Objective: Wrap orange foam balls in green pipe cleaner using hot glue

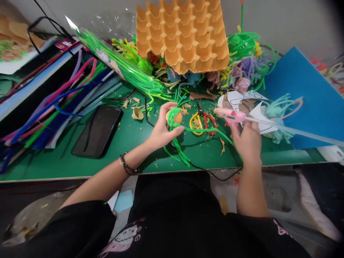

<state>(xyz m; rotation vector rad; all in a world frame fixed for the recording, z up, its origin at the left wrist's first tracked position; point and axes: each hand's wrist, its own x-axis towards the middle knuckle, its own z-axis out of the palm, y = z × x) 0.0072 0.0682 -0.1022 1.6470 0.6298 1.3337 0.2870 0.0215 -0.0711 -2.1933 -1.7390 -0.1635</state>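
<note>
Head view, near edge: a black sleeved top (177, 215) with pink-and-white print faces a green tabletop (139, 159). A black cable (223, 179) loops past its near edge.

Left hand (163, 130), with a dark beaded bracelet (126, 164) at its wrist, is clamped on a round tan piece wrapped in green fuzzy stems (174, 117), above the middle of the tabletop. 1 green stem runs from it toward the right hand (248, 143). That hand is closed around a pink glue gun (232, 115) with a long translucent stick (292, 131) at its rear. The hands are well apart.

A black smartphone (97, 131) lies flat, left of the left hand. Between the hands, 1 pair of scissors with 1 yellow and 1 red handle (211, 123) rests among tan scraps. Right of the gun are cut white paper (258, 99) and a pale teal tassel (275, 109); a blue sheet (306, 96) lies beyond.

Left side: multicoloured fuzzy stems (67, 89) and a clear bag of green stems (118, 64). Furthest back, an orange-tan moulded egg tray (182, 36) leans over coloured bundles (243, 68).
</note>
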